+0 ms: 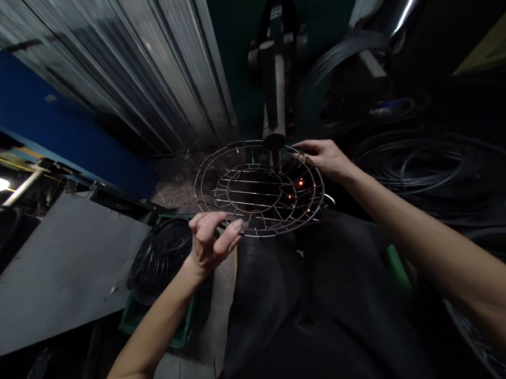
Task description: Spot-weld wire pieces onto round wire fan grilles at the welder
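A round wire basket point(261, 231) with ring-shaped rims and straight bars across its bottom is held out over my lap. My left hand point(211, 237) pinches its near left rim between thumb and fingers. On the far right side my right hand point(325, 158) grips the rim, its fingertips partly hidden behind the wires. The spot welder point(273, 98) reaches down from above, its electrode tip inside the basket at the far side. Small orange sparks glow at the basket's right side.
To the left, a green crate point(182, 334) holds black wire coils point(167, 250) beside a grey panel point(70, 261). A blue cabinet point(54, 115) stands behind it. Wire coils point(425, 163) lie at the right. Corrugated metal sheeting point(144, 54) rises at the back.
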`<state>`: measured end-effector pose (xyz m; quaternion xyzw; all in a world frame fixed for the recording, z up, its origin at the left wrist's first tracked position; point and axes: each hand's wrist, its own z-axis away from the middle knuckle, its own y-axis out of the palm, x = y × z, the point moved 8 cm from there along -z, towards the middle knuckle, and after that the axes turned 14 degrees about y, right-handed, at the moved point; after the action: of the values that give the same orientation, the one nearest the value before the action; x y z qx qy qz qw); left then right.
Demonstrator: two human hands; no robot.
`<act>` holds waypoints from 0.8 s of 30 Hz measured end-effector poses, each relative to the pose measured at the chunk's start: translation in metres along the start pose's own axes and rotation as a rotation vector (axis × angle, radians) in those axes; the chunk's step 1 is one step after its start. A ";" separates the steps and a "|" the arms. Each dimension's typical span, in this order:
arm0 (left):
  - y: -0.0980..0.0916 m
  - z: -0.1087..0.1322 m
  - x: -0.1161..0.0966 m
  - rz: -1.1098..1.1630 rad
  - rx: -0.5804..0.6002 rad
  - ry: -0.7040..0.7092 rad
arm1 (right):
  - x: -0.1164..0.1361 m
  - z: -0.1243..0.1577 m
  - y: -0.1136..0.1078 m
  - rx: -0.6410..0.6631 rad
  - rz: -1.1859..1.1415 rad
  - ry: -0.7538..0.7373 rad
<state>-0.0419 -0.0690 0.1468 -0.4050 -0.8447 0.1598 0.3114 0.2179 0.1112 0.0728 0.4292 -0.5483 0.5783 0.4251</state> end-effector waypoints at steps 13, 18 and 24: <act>-0.014 0.014 -0.017 0.247 -0.037 0.008 | -0.009 0.032 -0.035 0.038 0.200 0.079; -0.010 -0.013 0.000 0.281 0.093 -0.075 | -0.016 0.070 -0.059 -0.010 0.238 0.225; -0.006 -0.040 0.026 0.438 0.235 -0.249 | 0.001 0.078 -0.065 -0.010 0.286 0.199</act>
<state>-0.0316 -0.0518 0.1906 -0.5163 -0.7444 0.3688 0.2081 0.2826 0.0358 0.0941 0.2852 -0.5617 0.6699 0.3929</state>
